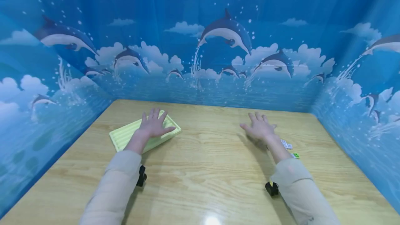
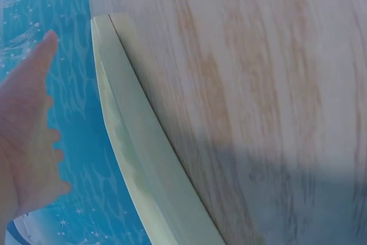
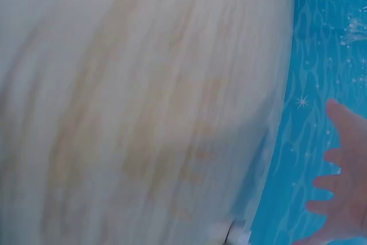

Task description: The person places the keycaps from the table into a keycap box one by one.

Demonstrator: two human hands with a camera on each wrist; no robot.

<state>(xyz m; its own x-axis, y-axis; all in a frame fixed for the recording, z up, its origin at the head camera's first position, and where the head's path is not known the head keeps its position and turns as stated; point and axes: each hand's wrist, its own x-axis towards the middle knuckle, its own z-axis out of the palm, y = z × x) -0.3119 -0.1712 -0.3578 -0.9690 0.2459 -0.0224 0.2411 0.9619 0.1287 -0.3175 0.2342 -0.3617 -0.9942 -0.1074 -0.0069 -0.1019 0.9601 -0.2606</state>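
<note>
My left hand point(image 1: 152, 126) is spread flat, palm down, above a pale yellow-green ribbed tray point(image 1: 120, 138) on the left of the table. In the left wrist view, the side wall of that tray point(image 2: 143, 136) runs down the picture, with the hand point(image 2: 26, 136) apart from it. On the right, my right hand point(image 1: 258, 127) hovers over the table, fingers spread and nothing held. Small white and purple tiles point(image 1: 286, 144) lie beside the right wrist, close to a small green-and-white tile point(image 1: 295, 155); the forearm partly hides this group.
The light wooden table point(image 1: 200, 169) is bordered at the back and sides by a blue dolphin-print curtain point(image 1: 193, 89). A black wrist camera point(image 1: 141, 176) sits under the left sleeve, another black camera point(image 1: 272, 188) under the right.
</note>
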